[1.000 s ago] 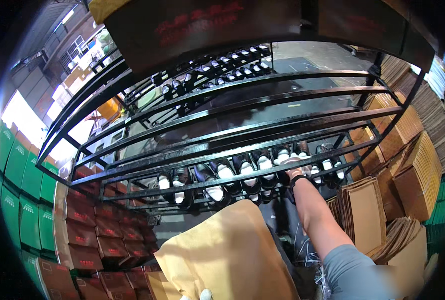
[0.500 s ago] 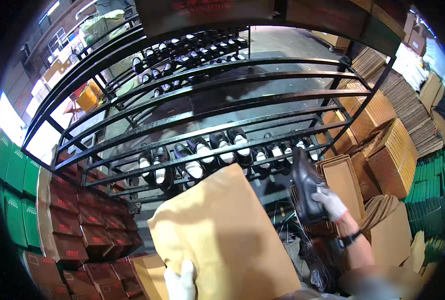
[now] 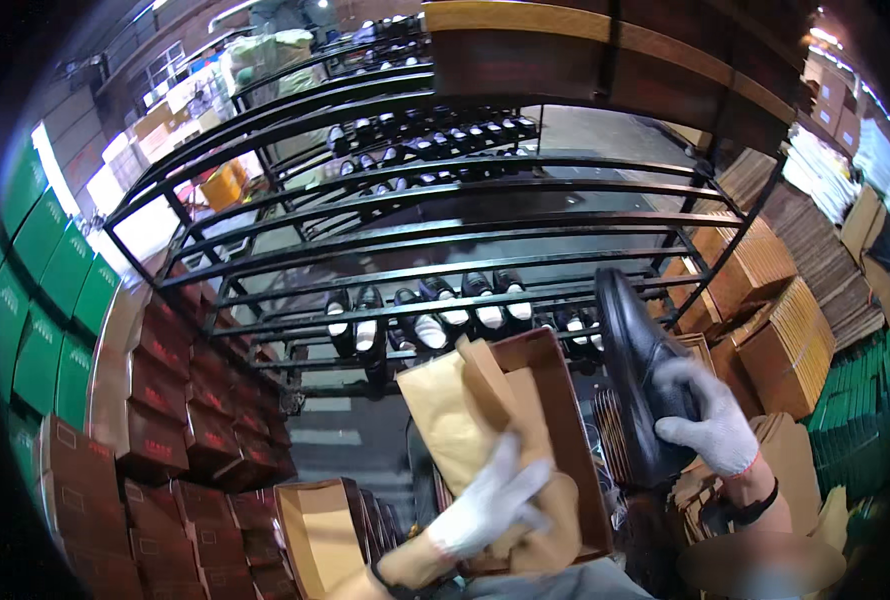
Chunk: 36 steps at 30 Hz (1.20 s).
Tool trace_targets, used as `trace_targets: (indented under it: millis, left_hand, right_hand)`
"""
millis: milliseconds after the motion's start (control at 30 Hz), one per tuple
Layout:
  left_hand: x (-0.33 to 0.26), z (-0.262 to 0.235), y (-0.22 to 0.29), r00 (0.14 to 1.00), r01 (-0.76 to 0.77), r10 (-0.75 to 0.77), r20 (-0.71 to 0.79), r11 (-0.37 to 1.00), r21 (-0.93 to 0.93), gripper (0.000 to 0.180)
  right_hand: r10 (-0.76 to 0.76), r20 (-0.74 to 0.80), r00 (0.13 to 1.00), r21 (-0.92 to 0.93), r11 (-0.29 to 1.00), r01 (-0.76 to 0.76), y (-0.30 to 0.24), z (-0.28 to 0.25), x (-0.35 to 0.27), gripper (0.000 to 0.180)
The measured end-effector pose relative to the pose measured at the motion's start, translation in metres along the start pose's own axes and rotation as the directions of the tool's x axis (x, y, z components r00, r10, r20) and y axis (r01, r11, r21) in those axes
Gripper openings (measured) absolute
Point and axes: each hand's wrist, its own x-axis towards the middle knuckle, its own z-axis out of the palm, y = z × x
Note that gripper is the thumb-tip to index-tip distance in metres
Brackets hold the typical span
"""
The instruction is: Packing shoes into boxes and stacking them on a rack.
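While grasping a black shoe [image 3: 637, 385] with the right hand [image 3: 710, 425], beyond the right edge of the open box [image 3: 568, 420], at risk of scuffing that rim if swung low, or of crumpling loose paper [image 3: 435, 400]. Left hand [image 3: 490, 500] over paper, grip impossible to tell through blur. Pointed toe-first away from the body, long axis nearly front-to-back.

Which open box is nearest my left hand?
The maroon box partly covered by tan paper, at your left hand; the tan-lined open box sits farther left.
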Motion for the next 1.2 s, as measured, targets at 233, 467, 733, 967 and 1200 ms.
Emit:
trace_targets:
  millis: [233,467,733,967,1200]
  left_hand:
    - [0.018,0.035,-0.051,0.864,-0.386,0.477,0.162,0.421,0.821,0.060]
    - [-0.006,-0.001,0.027,0.785,-0.513,0.476,0.398,0.138,0.847,0.060]
    - [0.067,-0.084,0.043,0.656,-0.353,0.721,0.221,0.034,0.935,0.081]
    - [0.071,-0.076,0.041,0.486,-0.308,0.854,0.185,-0.030,0.951,0.086]
    - [0.099,-0.092,0.017,0.508,-0.419,0.839,0.195,0.043,0.907,0.077]
  right_hand:
    - [-0.430,0.625,0.652,-0.596,0.277,0.754,-0.143,0.037,0.100,0.085]
    - [-0.203,0.915,0.348,-0.346,0.049,0.937,-0.078,0.156,0.118,0.026]
    - [-0.071,-0.576,0.814,-0.737,0.476,-0.480,0.283,0.038,0.049,0.079]
    - [0.276,-0.342,0.898,-0.776,0.456,-0.436,0.398,-0.023,-0.032,0.077]
    - [0.221,-0.386,0.895,-0.877,0.214,-0.431,0.268,-0.055,-0.022,0.060]
